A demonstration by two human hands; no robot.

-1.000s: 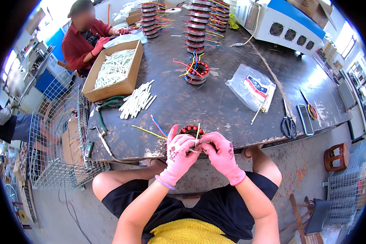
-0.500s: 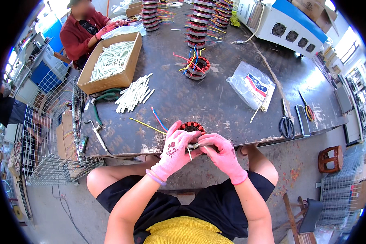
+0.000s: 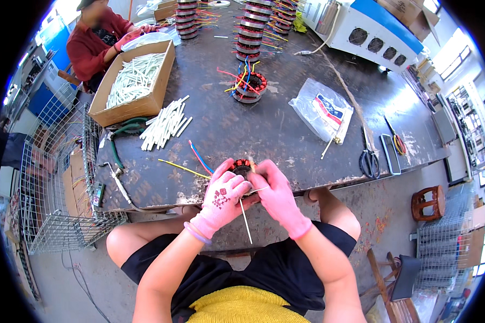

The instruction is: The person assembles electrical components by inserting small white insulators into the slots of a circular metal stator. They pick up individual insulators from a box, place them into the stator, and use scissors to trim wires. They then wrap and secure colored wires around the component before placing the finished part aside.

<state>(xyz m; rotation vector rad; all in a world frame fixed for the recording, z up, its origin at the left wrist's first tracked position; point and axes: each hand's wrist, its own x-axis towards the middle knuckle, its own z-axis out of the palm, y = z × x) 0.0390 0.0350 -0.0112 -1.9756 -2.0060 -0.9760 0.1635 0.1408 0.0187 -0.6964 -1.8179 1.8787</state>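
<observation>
At the table's near edge is a stator [image 3: 241, 164], a ring with red-orange windings, partly covered by my gloved hands. My left hand [image 3: 222, 198], in a pink glove, is closed on its near left side. Yellow [image 3: 183, 168] and blue-and-red wires [image 3: 200, 157] stick out to the left. From between my hands a thin white cord [image 3: 246, 222] hangs over the edge, and another stretch of it runs toward my right hand [image 3: 276, 195]. That hand, also pink-gloved, is pinched around the cord beside the stator. A pale tan tip shows above its fingers, too small to name.
White sleeves [image 3: 166, 123] lie near a full cardboard box [image 3: 99, 110]. Another stator [image 3: 250, 89] stands before stacked ones [image 3: 251, 32]. To the right are a plastic bag [image 3: 312, 105], black scissors [image 3: 369, 163] and a phone [image 3: 390, 153]. A co-worker [image 3: 94, 51] sits far left.
My right hand has turned and risen a little, its fingers now above the stator's right side. More of the white cord hangs below my hands. The whole view has shifted slightly.
</observation>
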